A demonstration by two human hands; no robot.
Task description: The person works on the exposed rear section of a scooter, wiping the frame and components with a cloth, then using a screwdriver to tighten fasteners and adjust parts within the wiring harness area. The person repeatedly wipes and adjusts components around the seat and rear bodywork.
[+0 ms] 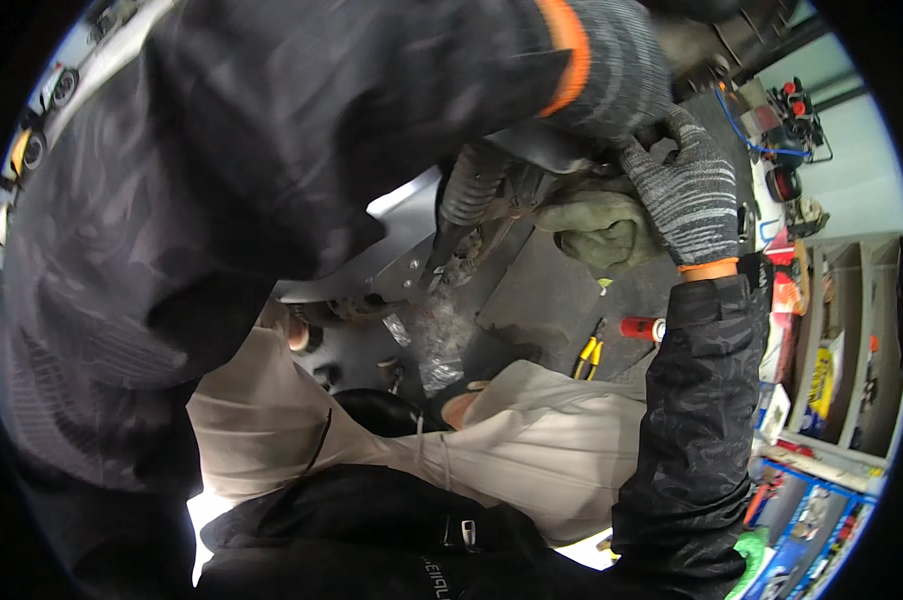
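Note:
My left hand (pixel 619 70), in a grey striped knit glove with an orange cuff, reaches across the top over a dark vehicle part. Its fingers are hidden. Just to the right and below, my right hand (pixel 686 195), in a matching glove, has its fingers bent in toward the left one. What lies between its fingertips is hidden. A crumpled olive-green cloth (pixel 611 230) sits against the right hand's near side; I cannot tell whether it is gripped. Left of the cloth is a ribbed black bellows or spring (pixel 471 185) on the vehicle's dirty underside.
On the dark floor lie yellow-handled pliers (pixel 591 350), a red can (pixel 641 328) and a clear plastic bag (pixel 441 375). Grey shelves (pixel 851 340) with packages stand at right, blue-edged bins (pixel 811 510) below them. Motorcycles (pixel 63 88) show at the far left edge.

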